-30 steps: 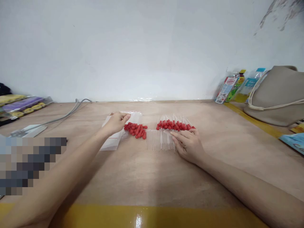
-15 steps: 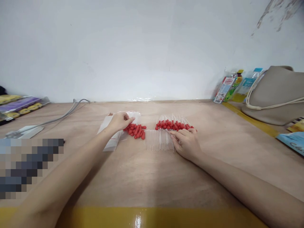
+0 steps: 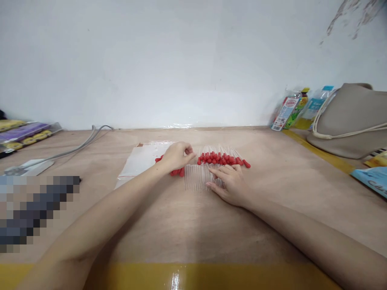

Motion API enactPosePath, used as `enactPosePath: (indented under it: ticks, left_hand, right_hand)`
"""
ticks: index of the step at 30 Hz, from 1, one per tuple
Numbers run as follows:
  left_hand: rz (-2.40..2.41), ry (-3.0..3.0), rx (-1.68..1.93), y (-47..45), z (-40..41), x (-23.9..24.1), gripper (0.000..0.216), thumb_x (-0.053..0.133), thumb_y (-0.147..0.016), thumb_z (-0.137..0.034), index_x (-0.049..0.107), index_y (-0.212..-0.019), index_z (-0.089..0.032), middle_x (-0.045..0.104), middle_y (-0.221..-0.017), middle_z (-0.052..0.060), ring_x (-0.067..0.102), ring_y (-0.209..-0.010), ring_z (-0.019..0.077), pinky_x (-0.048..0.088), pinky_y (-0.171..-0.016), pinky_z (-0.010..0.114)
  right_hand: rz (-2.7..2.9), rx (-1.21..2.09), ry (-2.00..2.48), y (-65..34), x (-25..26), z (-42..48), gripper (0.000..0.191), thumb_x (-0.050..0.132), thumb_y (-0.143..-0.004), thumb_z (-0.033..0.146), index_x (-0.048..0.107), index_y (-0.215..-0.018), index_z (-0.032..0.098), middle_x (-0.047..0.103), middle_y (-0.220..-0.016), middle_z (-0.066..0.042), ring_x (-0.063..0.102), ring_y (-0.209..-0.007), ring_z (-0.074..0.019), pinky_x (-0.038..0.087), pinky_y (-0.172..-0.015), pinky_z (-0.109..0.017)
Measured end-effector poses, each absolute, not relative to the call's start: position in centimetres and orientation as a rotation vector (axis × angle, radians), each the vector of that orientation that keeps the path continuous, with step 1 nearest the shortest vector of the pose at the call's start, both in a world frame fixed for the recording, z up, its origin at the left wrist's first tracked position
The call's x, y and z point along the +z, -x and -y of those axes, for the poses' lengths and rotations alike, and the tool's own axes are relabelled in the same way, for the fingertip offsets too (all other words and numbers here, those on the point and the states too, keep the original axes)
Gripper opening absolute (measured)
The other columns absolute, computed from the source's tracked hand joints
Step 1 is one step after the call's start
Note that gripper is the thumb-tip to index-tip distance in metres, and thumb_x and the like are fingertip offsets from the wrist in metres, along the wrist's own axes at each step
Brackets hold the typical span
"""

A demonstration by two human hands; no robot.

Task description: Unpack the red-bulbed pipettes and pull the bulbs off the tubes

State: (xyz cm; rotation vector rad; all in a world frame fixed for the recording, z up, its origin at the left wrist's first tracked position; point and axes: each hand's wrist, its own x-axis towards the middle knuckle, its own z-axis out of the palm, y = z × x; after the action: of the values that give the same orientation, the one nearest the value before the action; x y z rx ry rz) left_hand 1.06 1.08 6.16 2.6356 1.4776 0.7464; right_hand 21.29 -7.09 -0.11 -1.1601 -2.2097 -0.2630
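Just above the left end of a row of clear thin tubes (image 3: 196, 177), my left hand (image 3: 178, 156) is closed with its fingertips pinched together; what they hold, if anything, is hidden. Beneath and behind it lie loose red rubber bulbs (image 3: 180, 172), partly covered by the hand. My right hand (image 3: 232, 184) rests over the right part of the tubes, thumb and fingers apart. Behind the row sit several droppers (image 3: 222, 158), their red bulbs toward me and clear tubes pointing to the wall.
A clear plastic bag with white sheet (image 3: 136, 161) lies left of the bulbs. A grey cable (image 3: 75, 150) runs along the left. Bottles (image 3: 316, 106), a carton (image 3: 286, 113) and a beige bag (image 3: 353, 121) stand at the right; a blue packet (image 3: 370, 181) lies nearer.
My left hand has moved right, from the loose bulbs to the left end of the tubes. My right hand has shifted slightly left and its pinched fingers have spread apart.
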Motion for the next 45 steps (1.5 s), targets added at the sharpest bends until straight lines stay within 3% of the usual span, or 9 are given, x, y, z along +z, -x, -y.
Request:
enactPosePath:
  ticks: [7,15,22,29,36,41,43,45]
  left_hand:
    - [-1.306,-2.569,0.669,-4.6,-1.9,5.1,0.025,0.052,-0.075,-0.042,0.060,-0.071,-0.018,0.064,-0.072,0.001,0.057,-0.067,0.0161,0.041,-0.062,0.027]
    - [-1.389,-2.419,0.601,-5.7,-2.4,4.9,0.029,0.052,-0.074,-0.044,0.058,-0.065,-0.018,0.061,-0.059,0.000,0.052,-0.056,0.0148,0.035,-0.054,0.026]
    - [-1.415,-2.307,0.636,-5.7,-2.0,4.9,0.033,0.047,-0.076,-0.034,0.052,-0.049,-0.015,0.051,-0.046,-0.001,0.044,-0.044,0.0107,0.030,-0.048,0.024]
    - [-1.365,-2.242,0.931,-3.2,4.0,4.5,0.028,0.045,-0.081,-0.037,0.057,-0.070,-0.015,0.056,-0.063,-0.001,0.048,-0.056,0.0111,0.035,-0.053,0.023]
    - [-1.070,-2.521,1.092,-2.6,10.2,2.7,0.015,0.047,-0.084,-0.022,0.053,-0.072,-0.015,0.054,-0.070,0.001,0.048,-0.068,0.0126,0.038,-0.064,0.026]
    - [-0.977,-2.704,1.113,-2.8,10.0,2.2,0.011,0.049,-0.083,-0.020,0.055,-0.075,-0.014,0.055,-0.068,0.002,0.046,-0.068,0.0139,0.038,-0.062,0.027]
    - [-0.929,-2.838,1.115,-2.4,9.5,2.3,0.011,0.052,-0.082,-0.023,0.057,-0.078,-0.015,0.057,-0.069,0.002,0.046,-0.068,0.0139,0.038,-0.063,0.027]
    - [-0.905,-3.031,1.202,-1.6,9.1,2.5,0.013,0.056,-0.080,-0.029,0.058,-0.079,-0.016,0.059,-0.072,0.003,0.047,-0.069,0.0145,0.037,-0.064,0.028]
  right_hand:
    - [2.247,-0.259,1.090,-21.6,-0.2,6.9,0.055,0.047,-0.078,0.058,0.055,-0.113,0.017,0.061,-0.091,-0.008,0.051,-0.080,-0.0185,0.027,-0.073,-0.033]
    - [2.025,-0.145,1.189,-21.7,-0.1,6.9,0.030,0.051,-0.082,0.040,0.062,-0.099,0.019,0.059,-0.076,-0.003,0.052,-0.074,-0.0152,0.027,-0.071,-0.031]
    - [1.947,-0.122,1.223,-22.0,-0.1,6.8,0.024,0.050,-0.082,0.036,0.064,-0.092,0.019,0.058,-0.070,-0.002,0.052,-0.071,-0.0141,0.026,-0.069,-0.030]
    - [1.912,0.110,1.257,-21.3,0.7,7.6,0.026,0.048,-0.083,0.037,0.065,-0.070,0.021,0.058,-0.061,0.001,0.050,-0.062,-0.0118,0.027,-0.069,-0.030]
    - [1.936,0.426,1.180,-19.6,1.6,9.8,0.028,0.047,-0.083,0.042,0.067,-0.075,0.025,0.066,-0.074,0.001,0.055,-0.073,-0.0140,0.032,-0.073,-0.030]
    - [1.793,0.861,1.097,-19.5,1.4,9.7,0.029,0.049,-0.080,0.045,0.063,-0.081,0.019,0.066,-0.077,-0.002,0.057,-0.069,-0.0139,0.040,-0.062,-0.026]
    - [1.809,0.794,1.131,-19.7,1.4,9.5,0.028,0.050,-0.081,0.044,0.061,-0.078,0.018,0.065,-0.073,-0.001,0.055,-0.065,-0.0132,0.038,-0.061,-0.026]
    - [1.911,0.513,1.166,-20.1,1.5,9.4,0.023,0.051,-0.081,0.039,0.060,-0.075,0.019,0.063,-0.071,0.000,0.053,-0.066,-0.0133,0.034,-0.066,-0.029]
